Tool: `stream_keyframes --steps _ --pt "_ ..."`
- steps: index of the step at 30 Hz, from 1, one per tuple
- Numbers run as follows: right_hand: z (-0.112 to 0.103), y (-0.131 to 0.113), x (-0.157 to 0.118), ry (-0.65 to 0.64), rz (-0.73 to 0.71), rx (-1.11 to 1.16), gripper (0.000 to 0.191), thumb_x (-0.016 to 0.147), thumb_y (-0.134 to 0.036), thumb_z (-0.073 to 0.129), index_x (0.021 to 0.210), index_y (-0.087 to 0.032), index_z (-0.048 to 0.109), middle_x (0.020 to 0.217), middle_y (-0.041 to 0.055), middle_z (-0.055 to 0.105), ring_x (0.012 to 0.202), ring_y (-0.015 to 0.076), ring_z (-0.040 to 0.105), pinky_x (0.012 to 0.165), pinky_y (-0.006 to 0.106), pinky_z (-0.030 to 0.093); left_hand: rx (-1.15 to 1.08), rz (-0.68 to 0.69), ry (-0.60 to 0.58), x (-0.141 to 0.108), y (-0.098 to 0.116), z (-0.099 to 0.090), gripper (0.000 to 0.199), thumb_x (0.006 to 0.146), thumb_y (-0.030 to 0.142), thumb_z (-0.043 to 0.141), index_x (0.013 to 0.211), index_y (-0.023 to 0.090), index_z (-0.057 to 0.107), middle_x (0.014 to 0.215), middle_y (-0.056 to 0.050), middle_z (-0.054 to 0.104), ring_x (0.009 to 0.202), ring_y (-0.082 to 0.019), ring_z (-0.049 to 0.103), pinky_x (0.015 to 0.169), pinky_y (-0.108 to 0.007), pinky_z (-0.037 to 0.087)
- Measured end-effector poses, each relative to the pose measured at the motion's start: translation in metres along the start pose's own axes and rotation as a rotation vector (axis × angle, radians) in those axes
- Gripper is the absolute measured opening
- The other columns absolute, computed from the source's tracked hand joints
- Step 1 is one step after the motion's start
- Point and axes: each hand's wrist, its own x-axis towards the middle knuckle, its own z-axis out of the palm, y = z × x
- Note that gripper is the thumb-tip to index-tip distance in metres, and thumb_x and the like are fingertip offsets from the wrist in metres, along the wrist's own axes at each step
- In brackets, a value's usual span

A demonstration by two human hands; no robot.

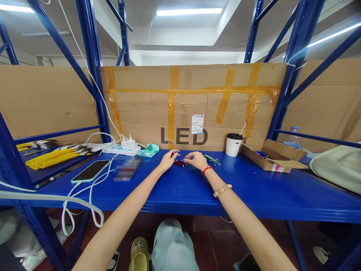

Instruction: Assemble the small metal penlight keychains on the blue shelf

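A person's two bare hands meet over the far middle of a blue worktop (177,192). The left hand (168,160) has a narrow grip, pinching a small dark-red piece (172,154). The right hand (196,160) curls downward, fingertips at small red and blue pieces (179,163) lying between the hands; whether its grip holds one cannot be told. Just right of it lie green pieces with metal clips (212,160). Farther right stand a lidded paper cup (232,146) and an open cardboard box (265,164); a phone (90,171) lies left.
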Motion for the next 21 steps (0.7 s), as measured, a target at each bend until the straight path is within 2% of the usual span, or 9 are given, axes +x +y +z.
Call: stream_keyframes --steps 4,8,12,15,18,21 --pt "0.009 -0.009 0.000 -0.099 -0.166 0.250 0.022 0.070 -0.034 0.068 0.081 -0.016 0.072 0.076 0.0035 0.069 0.062 0.0129 0.059 0.060 0.022 0.044 -0.116 -0.002 -0.027 0.000 0.004 0.002 0.027 0.088 0.028 0.041 0.106 0.015 0.057 0.114 -0.009 0.061 0.110 -0.018 0.054 0.095 -0.031 0.040" --pt "0.015 -0.013 0.000 -0.108 -0.287 0.383 0.021 0.072 -0.029 0.064 0.082 -0.012 0.071 0.074 0.0041 0.069 0.055 0.0102 0.053 0.057 0.022 0.043 -0.183 -0.031 -0.106 0.001 0.004 0.006 0.030 0.088 0.033 0.043 0.108 0.015 0.057 0.110 -0.009 0.062 0.101 -0.020 0.058 0.083 -0.031 0.047" --pt "0.016 -0.014 0.000 -0.081 -0.306 0.397 0.016 0.072 -0.025 0.062 0.077 -0.012 0.070 0.073 0.0037 0.068 0.058 0.0105 0.054 0.058 0.022 0.043 -0.233 -0.013 -0.148 0.001 0.002 0.009 0.036 0.087 0.041 0.044 0.109 0.015 0.056 0.106 -0.009 0.063 0.095 -0.020 0.059 0.080 -0.031 0.048" --pt "0.015 -0.014 0.001 -0.074 -0.270 0.427 0.013 0.072 -0.021 0.061 0.077 -0.012 0.068 0.074 0.0048 0.068 0.062 0.0120 0.058 0.062 0.022 0.045 -0.245 0.001 -0.140 0.003 0.001 0.010 0.035 0.087 0.039 0.044 0.110 0.015 0.056 0.108 -0.008 0.062 0.099 -0.020 0.058 0.086 -0.031 0.046" --pt "0.014 -0.009 0.004 -0.009 -0.124 0.458 0.015 0.070 -0.020 0.062 0.081 -0.010 0.067 0.076 0.0073 0.069 0.068 0.0142 0.062 0.067 0.024 0.048 -0.205 0.001 -0.070 0.005 -0.001 0.009 0.031 0.087 0.034 0.044 0.109 0.015 0.056 0.115 -0.008 0.059 0.109 -0.019 0.053 0.095 -0.030 0.040" --pt "0.010 0.000 0.008 0.095 0.000 0.388 0.015 0.069 -0.021 0.064 0.080 -0.011 0.066 0.076 0.0080 0.069 0.070 0.0160 0.064 0.068 0.025 0.050 -0.035 -0.049 0.005 0.004 -0.003 0.005 0.031 0.089 0.035 0.040 0.107 0.016 0.057 0.113 -0.008 0.060 0.109 -0.019 0.052 0.097 -0.032 0.038"
